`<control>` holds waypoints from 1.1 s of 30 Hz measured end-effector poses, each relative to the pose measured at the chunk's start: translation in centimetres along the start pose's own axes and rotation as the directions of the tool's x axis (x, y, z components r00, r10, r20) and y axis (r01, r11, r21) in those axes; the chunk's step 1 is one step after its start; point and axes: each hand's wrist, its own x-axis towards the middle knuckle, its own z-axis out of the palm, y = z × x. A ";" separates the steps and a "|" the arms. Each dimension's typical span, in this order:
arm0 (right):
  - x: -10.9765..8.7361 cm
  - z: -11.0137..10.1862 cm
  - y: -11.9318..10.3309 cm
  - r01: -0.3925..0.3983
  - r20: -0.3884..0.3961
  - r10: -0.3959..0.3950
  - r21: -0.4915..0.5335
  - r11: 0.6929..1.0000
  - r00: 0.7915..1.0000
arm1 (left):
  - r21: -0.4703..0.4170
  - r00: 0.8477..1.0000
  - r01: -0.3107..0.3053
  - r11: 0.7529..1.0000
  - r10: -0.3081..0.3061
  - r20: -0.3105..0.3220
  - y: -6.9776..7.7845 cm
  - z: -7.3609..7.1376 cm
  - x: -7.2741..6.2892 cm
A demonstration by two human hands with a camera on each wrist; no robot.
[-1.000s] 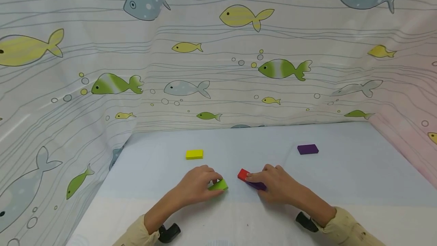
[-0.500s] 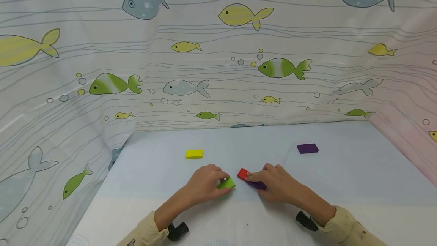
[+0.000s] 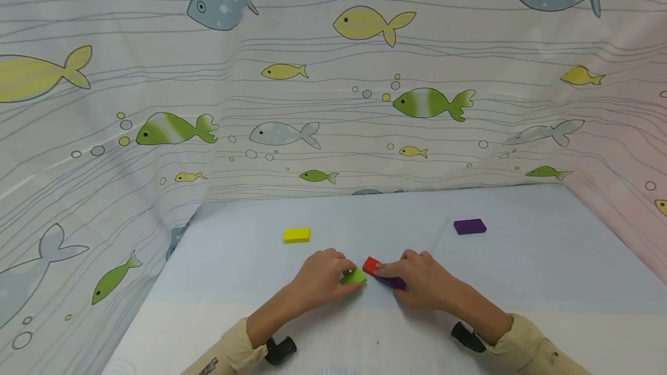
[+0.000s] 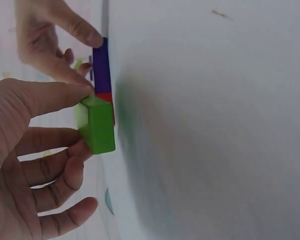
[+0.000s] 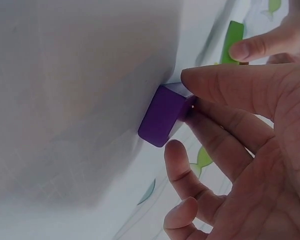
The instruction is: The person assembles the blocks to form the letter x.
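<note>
My left hand point(image 3: 324, 278) pinches a bright green rectangular block point(image 3: 356, 276) between thumb and fingers, just left of a red block point(image 3: 370, 265). In the left wrist view the green block point(image 4: 101, 129) hangs at the fingertips and partly covers the red one. A purple block point(image 3: 392, 282) lies end to end with the red block, and my right hand point(image 3: 424, 279) holds it by thumb and fingers. The right index fingertip reaches to where red and purple meet. In the right wrist view, the purple block point(image 5: 160, 116) shows its end face, hiding the red block.
Farther back on the white table point(image 3: 385, 340) lie a yellow block point(image 3: 296, 235) at left and another purple block point(image 3: 469, 226) at right. A fish-patterned sheet point(image 3: 333, 91) rises behind the table and along its sides. Black wrist cameras hang below both wrists.
My left hand has moved to the right with the green block, closing most of the distance to the red block. The right hand and the red and purple blocks have stayed put.
</note>
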 end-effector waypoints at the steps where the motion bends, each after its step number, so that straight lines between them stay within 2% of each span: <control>1: 0.0 0.0 0.0 0.000 -0.001 0.000 0.001 1.000 1.000 | 0.001 1.000 -0.001 1.000 0.001 -0.002 0.0 0.1 0.1; 9: 0.0 0.0 -0.1 -0.003 -0.010 0.003 0.008 1.000 1.000 | 0.008 1.000 0.015 1.000 -0.014 -0.019 0.4 0.6 0.4; 17: 0.1 0.0 -0.1 -0.002 -0.011 0.002 0.007 1.000 1.000 | 0.027 0.997 0.077 0.997 -0.078 0.012 0.8 1.1 0.8; 28: 0.1 -0.1 -0.1 0.006 -0.024 -0.006 0.010 1.000 1.000 | 0.032 0.990 0.137 0.990 -0.136 -0.030 1.7 1.3 1.1; 33: 0.1 -0.1 -0.1 0.005 -0.016 -0.005 0.014 1.000 1.000 | 0.019 0.984 0.179 0.984 -0.178 -0.021 1.8 1.6 1.2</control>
